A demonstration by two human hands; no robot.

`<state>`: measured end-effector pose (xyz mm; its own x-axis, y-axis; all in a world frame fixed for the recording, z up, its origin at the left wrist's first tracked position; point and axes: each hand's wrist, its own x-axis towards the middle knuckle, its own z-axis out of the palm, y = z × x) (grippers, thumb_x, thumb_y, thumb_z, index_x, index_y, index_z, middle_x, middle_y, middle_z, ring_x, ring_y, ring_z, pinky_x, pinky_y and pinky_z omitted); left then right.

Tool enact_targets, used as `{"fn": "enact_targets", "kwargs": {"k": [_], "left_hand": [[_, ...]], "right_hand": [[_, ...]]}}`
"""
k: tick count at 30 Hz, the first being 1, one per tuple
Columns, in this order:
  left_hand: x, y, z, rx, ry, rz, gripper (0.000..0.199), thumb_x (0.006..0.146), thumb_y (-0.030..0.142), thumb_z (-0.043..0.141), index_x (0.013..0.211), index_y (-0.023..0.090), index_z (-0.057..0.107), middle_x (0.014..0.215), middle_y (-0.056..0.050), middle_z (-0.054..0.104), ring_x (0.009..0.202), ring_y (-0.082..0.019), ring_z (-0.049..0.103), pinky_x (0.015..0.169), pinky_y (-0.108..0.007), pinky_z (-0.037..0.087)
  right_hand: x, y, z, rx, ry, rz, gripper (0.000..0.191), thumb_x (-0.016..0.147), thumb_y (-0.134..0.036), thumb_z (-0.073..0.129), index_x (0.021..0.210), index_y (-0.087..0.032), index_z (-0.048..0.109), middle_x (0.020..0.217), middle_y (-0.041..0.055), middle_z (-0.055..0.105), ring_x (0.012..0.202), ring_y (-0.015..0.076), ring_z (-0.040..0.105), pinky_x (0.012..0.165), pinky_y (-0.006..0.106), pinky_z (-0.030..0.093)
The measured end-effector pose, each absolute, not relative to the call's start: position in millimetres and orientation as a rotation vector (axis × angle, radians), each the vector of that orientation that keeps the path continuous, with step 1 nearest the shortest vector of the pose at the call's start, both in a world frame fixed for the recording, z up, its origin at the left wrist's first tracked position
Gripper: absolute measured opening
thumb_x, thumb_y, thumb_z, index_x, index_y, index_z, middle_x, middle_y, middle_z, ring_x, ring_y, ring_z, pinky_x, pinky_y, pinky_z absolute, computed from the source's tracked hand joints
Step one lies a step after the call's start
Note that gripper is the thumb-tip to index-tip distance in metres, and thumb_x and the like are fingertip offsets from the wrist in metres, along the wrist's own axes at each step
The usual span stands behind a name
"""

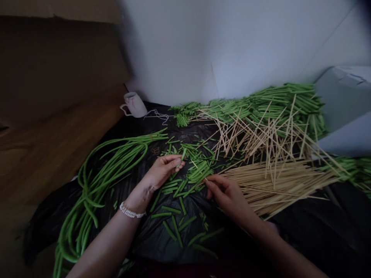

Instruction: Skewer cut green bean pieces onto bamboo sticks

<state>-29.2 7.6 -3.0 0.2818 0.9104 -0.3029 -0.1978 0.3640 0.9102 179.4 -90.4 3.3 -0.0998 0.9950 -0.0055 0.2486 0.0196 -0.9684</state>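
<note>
My left hand (166, 170), with a beaded bracelet at its wrist, pinches a short cut piece of green long bean (183, 154) that points upward. My right hand (227, 193) is closed, thumb against fingers, on what looks like a thin wooden skewer; only a pale tip shows at the fingertips. Between and below both hands lie many loose cut bean pieces (199, 172) on black plastic sheeting (162, 241). Right beside my right hand spreads a layer of wooden skewers (278, 179). Whole long beans (87, 173) lie looped in a bundle left of my left arm.
A white mug (135, 105) stands at the back left, near a tangle of string (158, 114). Along the wall, skewered bean pieces (286, 102) are piled, with crossing skewers sticking forward. A grey-white box (344, 104) is at the right. Wooden floor (58, 154) shows at left.
</note>
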Motion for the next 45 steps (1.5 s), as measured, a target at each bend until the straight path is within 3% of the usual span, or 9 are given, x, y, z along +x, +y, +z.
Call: {"fn": "enact_targets", "kwargs": {"k": [5,15,45], "left_hand": [[-23.3,2.6,-0.3,0.819,0.955,0.832,0.032,0.060,0.025,0.084,0.088,0.014,0.074,0.078,-0.004,0.071,0.069,-0.008,0.062,0.067,-0.018,0.047],[-25.2,1.2,-4.8,0.860,0.968,0.788,0.027,0.061,0.024,0.083,0.086,0.017,0.074,0.080,-0.004,0.073,0.074,-0.012,0.065,0.072,-0.024,0.047],[-21.8,0.5,-2.0,0.911,1.006,0.851,0.027,0.055,0.026,0.085,0.078,0.016,0.075,0.073,-0.003,0.072,0.066,-0.010,0.062,0.070,-0.024,0.047]], "right_hand": [[179.7,-90.0,-2.3,-1.346,-1.545,1.101,0.021,0.090,-0.030,0.049,0.082,-0.018,0.065,0.056,-0.0025,0.058,0.056,0.0122,0.052,0.056,0.023,0.038],[179.4,-91.6,-2.8,-1.364,-1.572,1.116,0.023,0.090,-0.032,0.048,0.080,-0.020,0.064,0.056,-0.0020,0.058,0.058,0.0134,0.053,0.057,0.024,0.040],[179.8,-91.6,-4.0,-1.391,-1.619,1.098,0.022,0.090,-0.029,0.048,0.078,-0.020,0.064,0.056,-0.0024,0.059,0.056,0.0134,0.053,0.058,0.024,0.038]]}}
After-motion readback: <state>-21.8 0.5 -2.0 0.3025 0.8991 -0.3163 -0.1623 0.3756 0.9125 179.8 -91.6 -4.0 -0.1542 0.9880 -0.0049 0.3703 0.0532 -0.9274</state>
